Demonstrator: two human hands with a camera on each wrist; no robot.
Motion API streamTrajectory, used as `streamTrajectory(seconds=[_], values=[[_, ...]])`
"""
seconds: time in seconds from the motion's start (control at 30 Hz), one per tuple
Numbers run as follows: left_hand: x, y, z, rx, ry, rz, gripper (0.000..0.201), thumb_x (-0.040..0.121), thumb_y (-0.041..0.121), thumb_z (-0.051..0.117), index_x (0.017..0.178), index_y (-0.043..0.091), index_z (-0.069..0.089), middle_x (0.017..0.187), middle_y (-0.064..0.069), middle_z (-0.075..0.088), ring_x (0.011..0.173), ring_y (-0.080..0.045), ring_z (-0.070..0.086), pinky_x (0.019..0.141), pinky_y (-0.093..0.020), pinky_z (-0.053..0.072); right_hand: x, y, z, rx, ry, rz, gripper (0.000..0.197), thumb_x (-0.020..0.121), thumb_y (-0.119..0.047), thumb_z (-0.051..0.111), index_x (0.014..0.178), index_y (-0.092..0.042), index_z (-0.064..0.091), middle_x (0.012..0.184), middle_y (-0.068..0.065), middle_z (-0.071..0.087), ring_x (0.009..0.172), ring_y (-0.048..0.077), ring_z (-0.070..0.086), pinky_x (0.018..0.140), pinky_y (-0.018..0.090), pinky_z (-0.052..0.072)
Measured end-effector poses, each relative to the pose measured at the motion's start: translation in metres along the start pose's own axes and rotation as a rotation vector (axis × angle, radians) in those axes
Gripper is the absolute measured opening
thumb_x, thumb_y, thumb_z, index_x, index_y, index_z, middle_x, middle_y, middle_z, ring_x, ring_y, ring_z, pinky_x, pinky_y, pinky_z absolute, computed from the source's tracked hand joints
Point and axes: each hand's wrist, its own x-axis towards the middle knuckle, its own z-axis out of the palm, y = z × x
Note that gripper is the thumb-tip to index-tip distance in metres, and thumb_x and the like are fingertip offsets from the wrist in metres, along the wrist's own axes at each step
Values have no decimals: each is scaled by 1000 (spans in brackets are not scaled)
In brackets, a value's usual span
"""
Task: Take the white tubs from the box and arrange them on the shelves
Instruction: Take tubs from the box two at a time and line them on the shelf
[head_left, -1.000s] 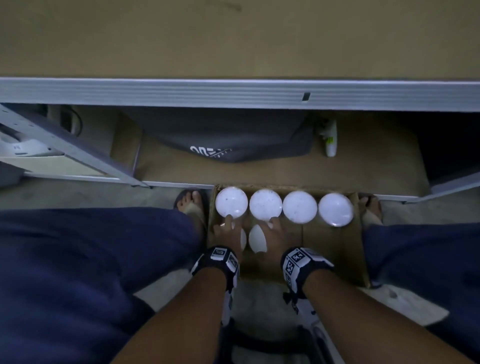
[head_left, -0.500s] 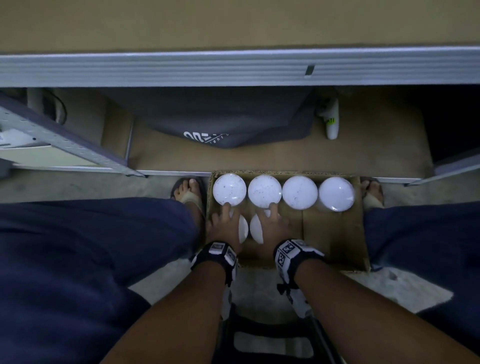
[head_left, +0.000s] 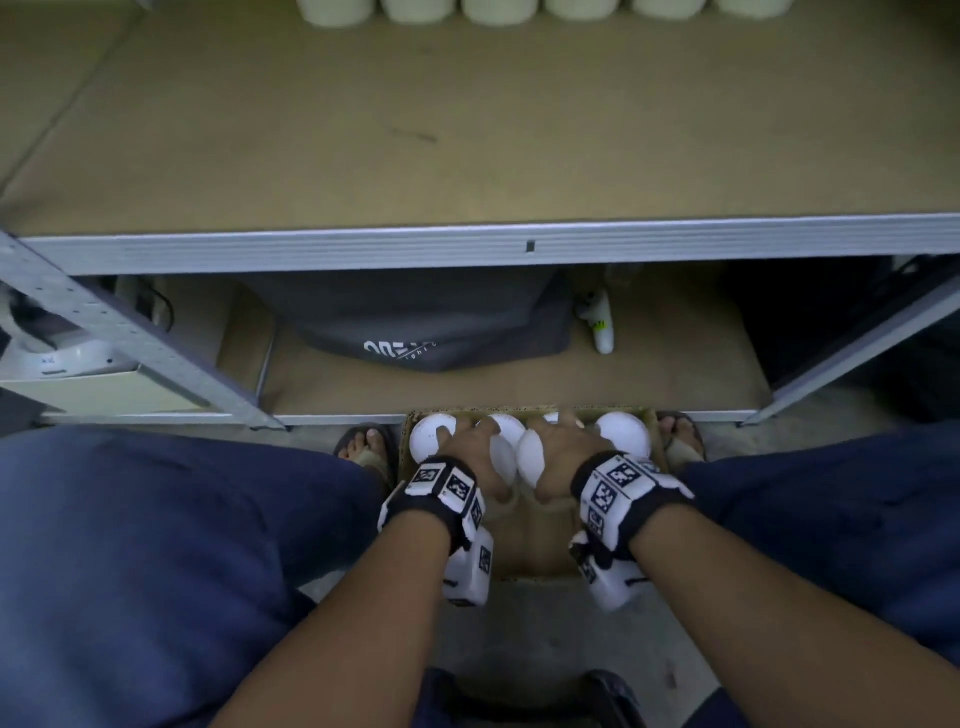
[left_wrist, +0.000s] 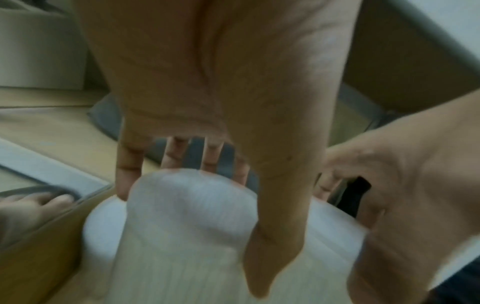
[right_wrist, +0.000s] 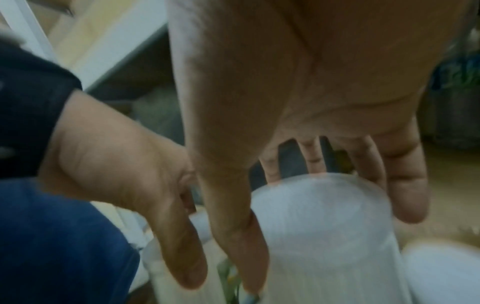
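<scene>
A cardboard box (head_left: 535, 551) stands on the floor between my feet, with white tubs (head_left: 623, 434) still standing along its far side. My left hand (head_left: 467, 449) grips one white tub (head_left: 503, 460) from above, thumb on one side and fingers on the other. The left wrist view shows that tub (left_wrist: 192, 216) under the palm. My right hand (head_left: 563, 444) grips a second white tub (head_left: 530, 460) the same way, and this tub (right_wrist: 324, 216) fills the lower part of the right wrist view. Both held tubs are side by side, just above the box.
A wide brown shelf board (head_left: 467, 130) with a metal front rail (head_left: 467, 247) lies ahead; a row of white tubs (head_left: 498, 10) stands at its back. On the bottom shelf are a dark bag (head_left: 415, 332) and a small white bottle (head_left: 600, 325). My knees flank the box.
Both hands have closed round the two near-row tubs and raised them from the box. The head view has tilted up, so the upper shelf and its row of tubs now show.
</scene>
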Motion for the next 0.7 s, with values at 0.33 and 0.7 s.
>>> streamTrajectory(seconds=[0.33,0.7], values=[[-70,65,-89,-13,101,266,88,57,39,82,135,35,42,126,0,41,120,-25,38,92,-35,44,-108,23,-115,-81,135,-11,88,56,-27,84,131,-38,41,131,0,33,120,37,40,89,45,51],[-143,97,-185,-142,368,481,73,56,40,81,123,43,52,122,19,51,118,-10,46,91,-26,45,-200,31,-199,93,414,-123,90,59,-35,81,134,-49,33,127,-12,34,117,24,44,88,39,51]])
